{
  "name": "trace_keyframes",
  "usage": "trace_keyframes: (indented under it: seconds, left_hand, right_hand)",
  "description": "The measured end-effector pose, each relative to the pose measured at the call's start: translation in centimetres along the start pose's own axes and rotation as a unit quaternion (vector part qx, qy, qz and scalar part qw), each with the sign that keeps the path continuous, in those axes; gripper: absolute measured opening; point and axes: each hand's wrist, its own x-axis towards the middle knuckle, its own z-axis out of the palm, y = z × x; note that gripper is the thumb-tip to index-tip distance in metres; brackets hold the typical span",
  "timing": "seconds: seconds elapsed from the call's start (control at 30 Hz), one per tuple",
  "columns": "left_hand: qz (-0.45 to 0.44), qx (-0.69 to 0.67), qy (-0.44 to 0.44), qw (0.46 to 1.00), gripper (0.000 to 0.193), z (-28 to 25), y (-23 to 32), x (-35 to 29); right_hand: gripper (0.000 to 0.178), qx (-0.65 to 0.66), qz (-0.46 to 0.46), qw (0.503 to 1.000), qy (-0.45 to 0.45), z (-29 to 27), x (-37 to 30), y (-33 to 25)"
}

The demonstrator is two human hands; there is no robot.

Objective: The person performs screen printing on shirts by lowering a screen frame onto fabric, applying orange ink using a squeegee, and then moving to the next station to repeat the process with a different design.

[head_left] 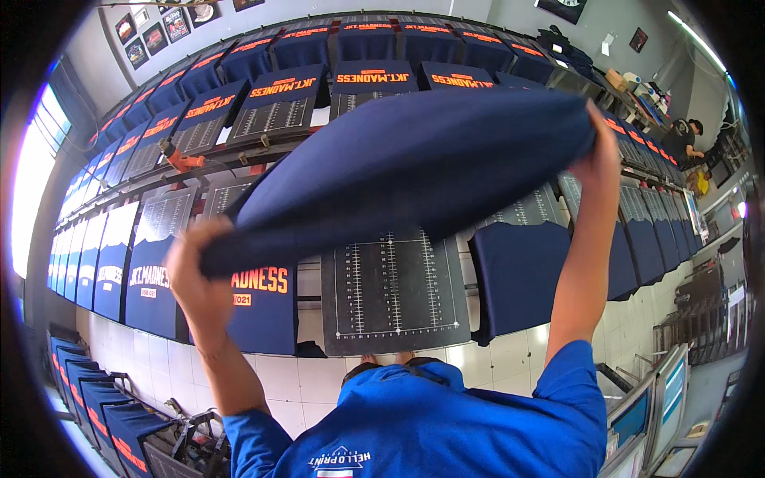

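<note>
A navy T-shirt (422,159) is stretched out in the air between my two hands, its lower side blurred by motion. My left hand (199,259) is closed on its left end. Further up and to the right, my right hand (596,155) grips the other end. Below the shirt lies a bare black printing board (394,307) with white ruler marks. Left of that board, a navy shirt with orange and white lettering (267,315) is spread on its own board. To the right, a plain navy shirt (522,275) covers another board.
Long rows of boards carry more navy shirts (374,80) with orange lettering. An orange heat gun (182,159) rests on the rail at the left. Framed screens (653,406) lean at the lower right. Another person (684,142) stands far right.
</note>
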Motion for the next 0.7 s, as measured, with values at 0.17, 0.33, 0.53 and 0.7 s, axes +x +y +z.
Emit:
trace_keyframes:
  seconds: [0.17, 0.33, 0.53, 0.7]
  left_hand:
    - [-0.080, -0.003, -0.208, 0.975, 0.039, 3.6, -0.5, -8.5]
    - [-0.167, 0.007, -0.299, 0.939, 0.036, 5.2, -4.4, -20.3]
    - [-0.305, -0.053, -0.590, 0.746, 0.045, 2.7, -2.1, -29.5]
    - [-0.506, -0.170, -0.275, 0.800, 0.061, 7.4, -8.5, -40.1]
  right_hand:
    - [0.045, -0.077, 0.151, 0.980, 0.102, -6.0, -7.2, 9.9]
    - [0.047, -0.031, 0.277, 0.958, 0.066, -12.1, -12.7, 20.4]
    - [0.043, -0.010, 0.381, 0.914, 0.140, -20.7, -25.2, 24.1]
    - [0.033, -0.113, 0.450, 0.873, 0.152, -25.2, -31.3, 27.0]
